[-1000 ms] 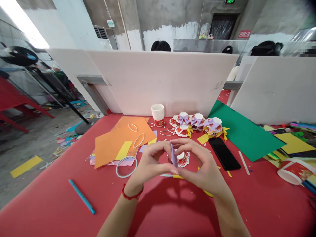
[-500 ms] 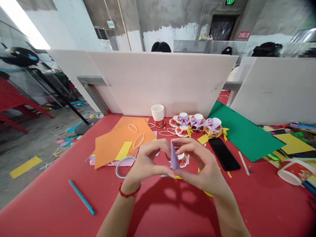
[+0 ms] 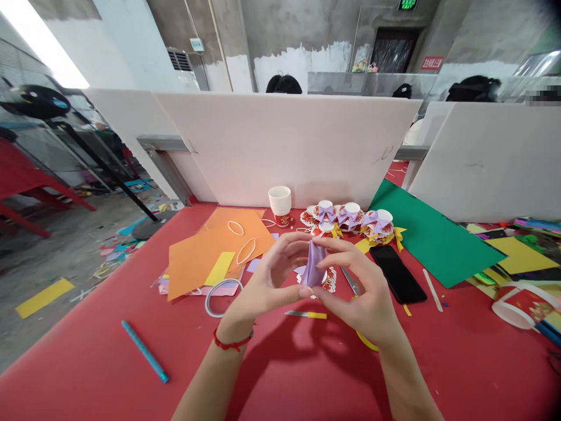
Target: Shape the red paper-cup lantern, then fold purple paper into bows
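Note:
A folded piece of purple paper (image 3: 314, 266) is pinched between my two hands above the middle of the table. My left hand (image 3: 280, 272) grips its left side, thumb at the bottom edge and fingertips near the top. On the other side, my right hand (image 3: 357, 280) holds it between thumb and fingers. Partly hidden behind the paper lies a red and white pleated paper piece (image 3: 329, 282). A small knife with a yellow handle (image 3: 316, 316) rests on the table below my hands. Scissors (image 3: 368, 342) with yellow handles lie partly under my right hand.
Orange sheets (image 3: 188, 263), a tape roll (image 3: 210, 307) and a teal pen (image 3: 144, 351) lie to the left. White paper cups (image 3: 280, 202) stand by the partition (image 3: 280, 146). Cup decorations with purple bows (image 3: 350, 216), a black phone (image 3: 398, 273) and green card (image 3: 438, 234) are at right.
The purple paper has turned and been lifted slightly, showing a wider, more open face. My left hand's fingers have shifted up behind it, and the knife and scissors now show more.

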Action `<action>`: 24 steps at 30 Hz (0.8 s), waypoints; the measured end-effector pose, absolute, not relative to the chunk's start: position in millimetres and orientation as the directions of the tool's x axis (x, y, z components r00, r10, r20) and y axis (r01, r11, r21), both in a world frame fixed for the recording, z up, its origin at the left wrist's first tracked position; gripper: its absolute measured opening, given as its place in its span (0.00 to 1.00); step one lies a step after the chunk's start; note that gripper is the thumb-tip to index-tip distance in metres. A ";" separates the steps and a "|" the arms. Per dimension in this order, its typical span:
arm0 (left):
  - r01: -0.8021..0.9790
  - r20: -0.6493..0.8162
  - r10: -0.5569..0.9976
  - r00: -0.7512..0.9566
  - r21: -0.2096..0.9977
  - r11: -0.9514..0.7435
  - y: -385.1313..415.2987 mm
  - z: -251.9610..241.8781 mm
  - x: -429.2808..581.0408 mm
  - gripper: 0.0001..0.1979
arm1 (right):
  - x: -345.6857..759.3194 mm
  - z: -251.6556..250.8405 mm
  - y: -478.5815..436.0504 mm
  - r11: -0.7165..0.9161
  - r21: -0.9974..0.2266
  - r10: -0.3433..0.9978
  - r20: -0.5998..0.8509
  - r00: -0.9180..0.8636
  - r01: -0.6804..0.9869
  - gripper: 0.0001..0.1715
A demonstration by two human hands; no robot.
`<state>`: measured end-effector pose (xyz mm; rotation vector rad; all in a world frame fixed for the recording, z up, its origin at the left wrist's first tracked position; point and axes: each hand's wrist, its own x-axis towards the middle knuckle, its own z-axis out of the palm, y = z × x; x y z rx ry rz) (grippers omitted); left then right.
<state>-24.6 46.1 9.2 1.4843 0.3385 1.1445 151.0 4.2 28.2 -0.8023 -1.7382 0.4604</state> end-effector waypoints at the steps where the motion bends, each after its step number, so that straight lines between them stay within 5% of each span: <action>1: -0.381 0.455 0.749 0.481 0.878 -0.289 45.8 9.1 -24.7 0.28 | 151.0 28.4 4.5 0.696 -0.655 0.711 0.686 -0.156 0.294 0.16; 17: -0.316 0.519 0.799 0.304 0.846 -0.430 46.9 10.1 -28.2 0.33 | 154.3 23.2 12.6 0.610 -0.778 0.780 0.623 0.061 0.150 0.13; 24: -0.173 0.546 0.819 0.174 0.836 -0.521 45.3 8.5 -22.6 0.33 | 151.8 23.1 8.7 0.397 -0.917 0.914 0.399 0.078 0.045 0.21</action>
